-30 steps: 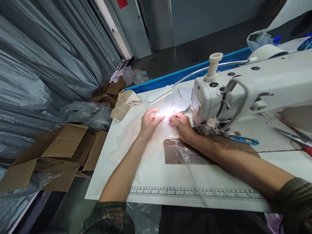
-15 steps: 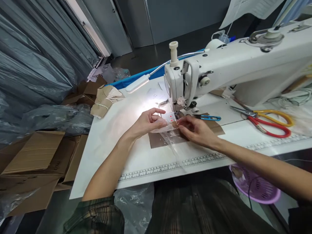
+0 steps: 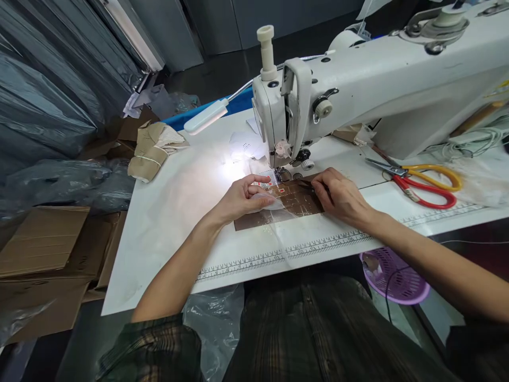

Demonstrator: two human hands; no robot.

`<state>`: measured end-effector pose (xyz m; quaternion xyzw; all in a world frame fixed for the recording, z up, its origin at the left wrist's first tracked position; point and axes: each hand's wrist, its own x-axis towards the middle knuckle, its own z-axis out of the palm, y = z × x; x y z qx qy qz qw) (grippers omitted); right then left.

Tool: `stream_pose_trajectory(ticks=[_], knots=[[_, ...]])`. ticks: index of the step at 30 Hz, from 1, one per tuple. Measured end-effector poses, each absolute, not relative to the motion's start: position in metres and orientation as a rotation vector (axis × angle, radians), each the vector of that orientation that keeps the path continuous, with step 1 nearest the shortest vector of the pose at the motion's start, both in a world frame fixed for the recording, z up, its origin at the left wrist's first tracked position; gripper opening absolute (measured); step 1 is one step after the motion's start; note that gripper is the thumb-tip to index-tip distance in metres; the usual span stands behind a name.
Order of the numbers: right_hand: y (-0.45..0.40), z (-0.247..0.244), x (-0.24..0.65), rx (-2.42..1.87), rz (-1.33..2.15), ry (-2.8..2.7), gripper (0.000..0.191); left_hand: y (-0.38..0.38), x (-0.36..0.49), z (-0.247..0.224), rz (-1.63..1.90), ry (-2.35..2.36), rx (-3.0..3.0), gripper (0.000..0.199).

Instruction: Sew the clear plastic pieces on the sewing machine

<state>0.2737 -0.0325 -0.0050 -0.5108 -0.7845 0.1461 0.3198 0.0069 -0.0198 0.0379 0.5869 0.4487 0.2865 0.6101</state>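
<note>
My left hand (image 3: 248,199) pinches a piece of thin, see-through white fabric (image 3: 274,201) with small red marks, just in front of the sewing machine's needle and presser foot (image 3: 281,174). My right hand (image 3: 338,195) is closed at the right end of the brown sheet (image 3: 296,197) that lies under the fabric. From its fingers the dark blades of the thread snips (image 3: 305,182) point left toward the fabric; the hand covers their blue handles. Loose pale threads lie across the brown sheet. A sheer strip hangs from the fabric over the table's front edge.
The white sewing machine (image 3: 366,90) spans the right side, with a lit lamp (image 3: 207,115) at its left. Large scissors (image 3: 421,180) with red and yellow handles lie at right. A tied beige cloth bundle (image 3: 149,151), cardboard boxes (image 3: 43,244) and a purple basket (image 3: 397,276) surround the work.
My right hand has left the fabric, moved right and closed on the thread snips that lay beside it. My left hand keeps its pinch on the fabric. The view has shifted slightly.
</note>
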Motion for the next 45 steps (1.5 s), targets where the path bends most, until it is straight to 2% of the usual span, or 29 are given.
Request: stream_pose_trajectory(ticks=[3,5,15,17,19,26,33,45], knots=[[-0.048,0.007,0.256,-1.274,1.022,-1.814,0.024,-0.021,0.008,0.035,0.681,1.048,1.331,0.057],[-0.052,0.012,0.244,-1.229,1.158,-1.762,0.024,-0.022,0.01,0.034,0.694,1.063,1.315,0.057],[-0.05,0.008,0.215,-1.234,1.134,-1.791,0.031,-0.025,0.011,0.034,0.727,1.079,1.316,0.059],[-0.053,0.008,0.213,-1.295,1.122,-1.805,0.049,-0.025,0.01,0.033,0.727,1.078,1.324,0.06],[-0.054,0.008,0.212,-1.341,1.091,-1.825,0.059,-0.024,0.01,0.032,0.723,1.08,1.332,0.062],[-0.051,0.007,0.208,-1.365,0.913,-1.953,0.048,-0.026,0.012,0.032,0.738,1.062,1.324,0.065],[-0.053,0.008,0.206,-1.431,0.791,-2.005,0.047,-0.026,0.012,0.032,0.751,1.09,1.345,0.062],[-0.056,0.006,0.199,-1.64,0.645,-2.05,0.046,-0.026,0.015,0.023,0.767,1.117,1.35,0.071]])
